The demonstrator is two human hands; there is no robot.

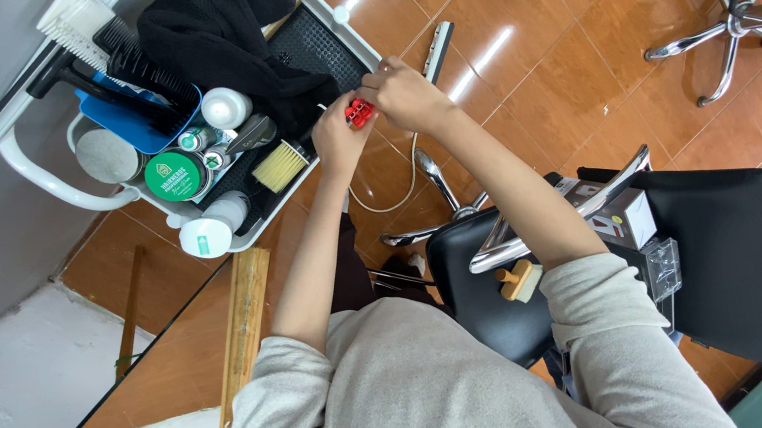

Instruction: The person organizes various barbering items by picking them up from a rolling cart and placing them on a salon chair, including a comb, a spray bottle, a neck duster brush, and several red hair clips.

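- Left hand [338, 138] and right hand [404, 93] meet over the edge of a white plastic trolley tray [37, 173], both grips closed on a small red plastic object [359, 113] held between the fingertips.
- A thin white cord [410, 175] hangs below the hands.
- Tray holds black cloth [222, 38], round green-lidded tin [175, 175], pale bristle brush [280, 166], black combs [137, 69] and white bottles [207, 236].
- Black salon chair [725, 255] near right elbow carries a small white box [625, 217].
- Floor is glossy orange tile [551, 11].
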